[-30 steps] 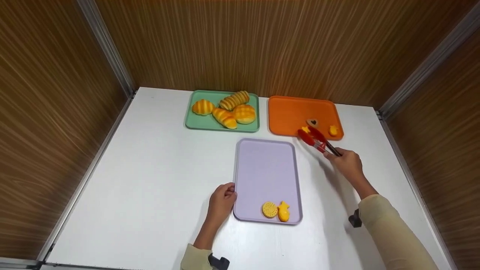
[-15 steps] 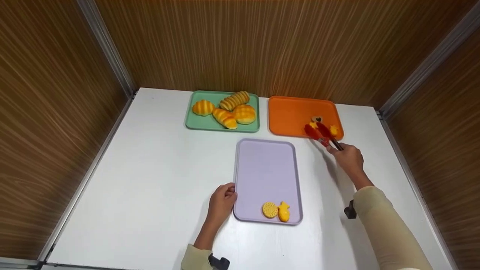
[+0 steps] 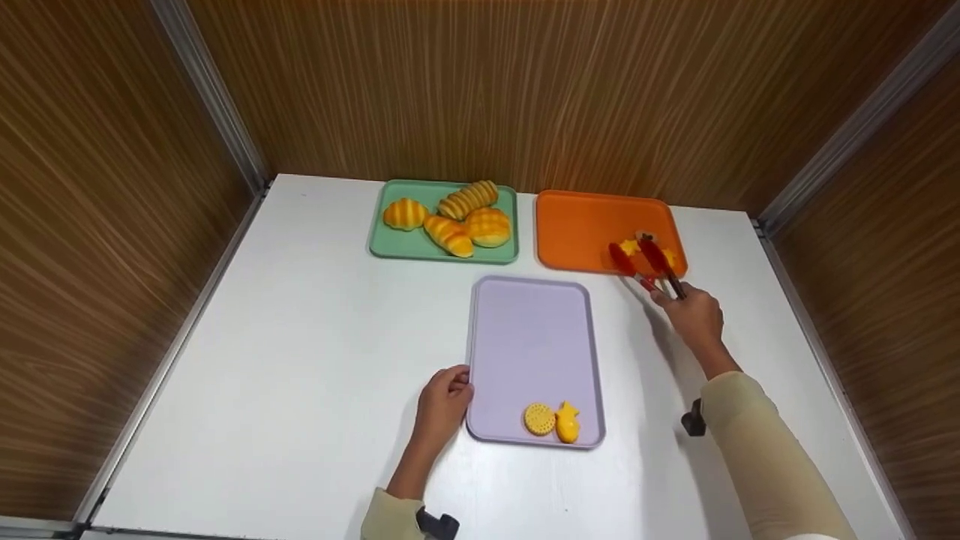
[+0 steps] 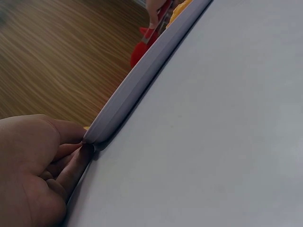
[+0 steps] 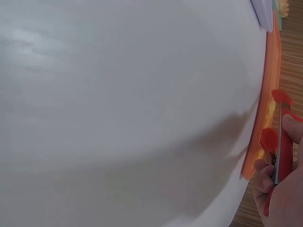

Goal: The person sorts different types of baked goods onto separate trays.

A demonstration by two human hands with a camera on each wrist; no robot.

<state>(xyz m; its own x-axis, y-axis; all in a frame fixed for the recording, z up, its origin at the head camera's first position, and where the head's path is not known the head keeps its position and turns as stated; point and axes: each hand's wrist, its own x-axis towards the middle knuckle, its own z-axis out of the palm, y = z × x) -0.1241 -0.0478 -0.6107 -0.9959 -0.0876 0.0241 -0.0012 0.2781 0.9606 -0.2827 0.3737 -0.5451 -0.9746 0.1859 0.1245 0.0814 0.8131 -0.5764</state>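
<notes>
My right hand (image 3: 694, 316) grips red-tipped tongs (image 3: 621, 259) over the front of the orange tray (image 3: 585, 225). The tong tips stand apart, a small yellow star-shaped piece (image 3: 628, 247) between them in the head view. Just behind lies a heart-marked cookie (image 3: 646, 236); a yellow piece (image 3: 670, 256) at the right is partly covered by the tongs. With its fingertips, my left hand (image 3: 442, 405) pinches the left rim of the lilac tray (image 3: 532, 337). On that tray's near end sit a round dotted biscuit (image 3: 539, 419) and a yellow pineapple-shaped piece (image 3: 568, 424).
A green tray (image 3: 386, 244) at the back holds several toy breads, among them a striped roll (image 3: 469, 200) and a round bun (image 3: 488, 227). Wood-patterned panels (image 3: 450, 90) close off the white table (image 3: 300, 360) at the back and both sides.
The tongs have moved right along the orange tray, their tips spreading wider. The star-shaped piece and the heart cookie have shifted right too. My left hand has stayed at the lilac tray.
</notes>
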